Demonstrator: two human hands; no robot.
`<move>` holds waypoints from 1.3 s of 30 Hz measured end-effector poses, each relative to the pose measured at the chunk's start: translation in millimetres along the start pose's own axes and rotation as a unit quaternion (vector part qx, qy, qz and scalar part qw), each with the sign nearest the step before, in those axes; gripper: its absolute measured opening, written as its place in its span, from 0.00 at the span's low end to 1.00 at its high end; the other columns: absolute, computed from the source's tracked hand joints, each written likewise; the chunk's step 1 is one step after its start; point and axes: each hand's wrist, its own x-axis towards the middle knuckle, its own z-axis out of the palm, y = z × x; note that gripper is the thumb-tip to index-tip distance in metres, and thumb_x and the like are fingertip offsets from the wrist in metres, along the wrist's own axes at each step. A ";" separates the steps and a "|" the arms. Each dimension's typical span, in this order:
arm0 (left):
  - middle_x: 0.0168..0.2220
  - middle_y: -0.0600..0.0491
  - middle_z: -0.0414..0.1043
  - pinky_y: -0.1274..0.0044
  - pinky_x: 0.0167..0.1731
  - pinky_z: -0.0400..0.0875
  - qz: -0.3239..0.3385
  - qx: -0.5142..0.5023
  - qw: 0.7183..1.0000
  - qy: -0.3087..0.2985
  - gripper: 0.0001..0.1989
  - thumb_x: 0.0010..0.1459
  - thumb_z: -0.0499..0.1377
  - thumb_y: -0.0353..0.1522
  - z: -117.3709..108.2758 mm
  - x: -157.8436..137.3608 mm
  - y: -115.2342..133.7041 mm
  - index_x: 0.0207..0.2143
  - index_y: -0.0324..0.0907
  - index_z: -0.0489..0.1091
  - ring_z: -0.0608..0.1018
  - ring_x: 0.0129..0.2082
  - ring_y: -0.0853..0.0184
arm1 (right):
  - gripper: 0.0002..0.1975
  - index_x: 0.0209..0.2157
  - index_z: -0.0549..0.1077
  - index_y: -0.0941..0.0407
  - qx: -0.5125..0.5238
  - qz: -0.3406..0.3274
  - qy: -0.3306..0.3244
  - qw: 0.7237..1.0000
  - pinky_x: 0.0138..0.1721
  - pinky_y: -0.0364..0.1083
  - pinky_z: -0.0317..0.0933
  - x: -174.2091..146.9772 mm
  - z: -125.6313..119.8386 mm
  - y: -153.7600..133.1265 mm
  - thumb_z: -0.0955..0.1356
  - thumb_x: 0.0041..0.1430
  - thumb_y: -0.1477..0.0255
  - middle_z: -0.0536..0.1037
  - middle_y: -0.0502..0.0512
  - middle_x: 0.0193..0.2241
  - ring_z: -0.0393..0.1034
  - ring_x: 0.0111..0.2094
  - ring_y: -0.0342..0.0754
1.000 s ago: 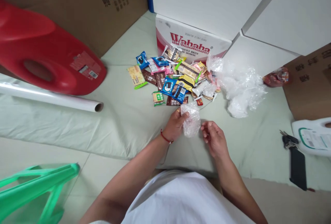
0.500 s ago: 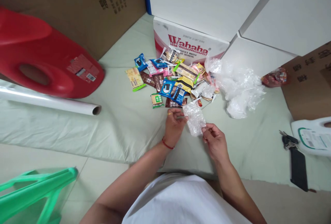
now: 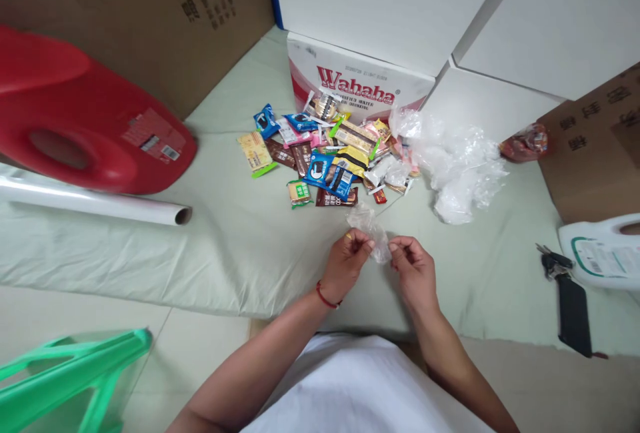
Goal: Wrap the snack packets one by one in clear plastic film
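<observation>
Between my hands is a small clear plastic bag (image 3: 379, 241), crinkled and see-through. My left hand (image 3: 347, 261) pinches it on its left side, thumb against the fingers. At its right edge, my right hand (image 3: 414, 270) is closed in a pinch on the same bag. Just beyond lies a heap of wrapped snacks: a blue packet (image 3: 330, 176), a yellow packet (image 3: 351, 160), a brown bar (image 3: 336, 197) and a green-edged biscuit packet (image 3: 299, 193) among several others. Right of the heap sits a pile of clear plastic bags (image 3: 457, 169).
A Wahaha carton (image 3: 360, 76) stands behind the snacks. To the left are a red jug (image 3: 100, 126) and a white roll (image 3: 100, 201); a green stool (image 3: 75, 373) is below. Keys with a black case (image 3: 573, 313) and a white bottle (image 3: 603, 253) lie at the right.
The plastic bag, spread flat before, is now bunched and narrower. My left hand has moved right and slightly nearer to me, closer to my right hand. The view has shifted slightly.
</observation>
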 end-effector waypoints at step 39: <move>0.38 0.53 0.70 0.73 0.39 0.67 0.063 0.137 0.985 0.078 0.14 0.53 0.66 0.32 5.0 -20.1 0.2 0.41 0.45 0.67 0.73 0.37 0.64 | 0.09 0.44 0.77 0.50 -0.351 -0.384 -0.019 0.854 0.41 0.52 0.64 -16.9 -9.1 -6.8 0.67 0.68 0.76 0.80 0.54 0.36 0.70 0.37 0.52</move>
